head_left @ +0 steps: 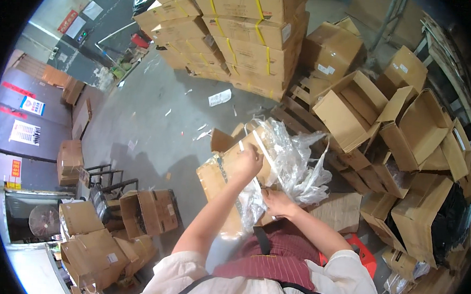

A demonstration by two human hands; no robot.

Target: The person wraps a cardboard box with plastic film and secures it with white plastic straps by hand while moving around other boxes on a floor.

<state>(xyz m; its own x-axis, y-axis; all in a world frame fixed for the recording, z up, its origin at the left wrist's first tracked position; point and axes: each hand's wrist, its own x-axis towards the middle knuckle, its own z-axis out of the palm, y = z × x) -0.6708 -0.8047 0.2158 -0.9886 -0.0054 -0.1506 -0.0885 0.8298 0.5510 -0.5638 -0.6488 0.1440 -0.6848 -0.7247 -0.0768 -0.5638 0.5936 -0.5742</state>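
Right in front of me stands a cardboard box [212, 180] with white straps [267, 157] across it. Crumpled clear plastic film [294, 161] spills over its right side, and more film bunches between my forearms. My left hand [248, 161] is closed over the box top, gripping a white strap whose end shows beyond the knuckles. Lower and nearer to me, my right hand [277, 203] curls its fingers at the edge of the film beside a strap. What those fingers hold is hidden.
Tall stacked cartons [247, 45] with yellow straps stand ahead. Opened cardboard boxes [351, 108] pile up on the right; more boxes [94, 251] and a trolley [109, 185] are at the left. Paper scraps [219, 97] litter the grey floor. A red object [361, 254] lies near my right elbow.
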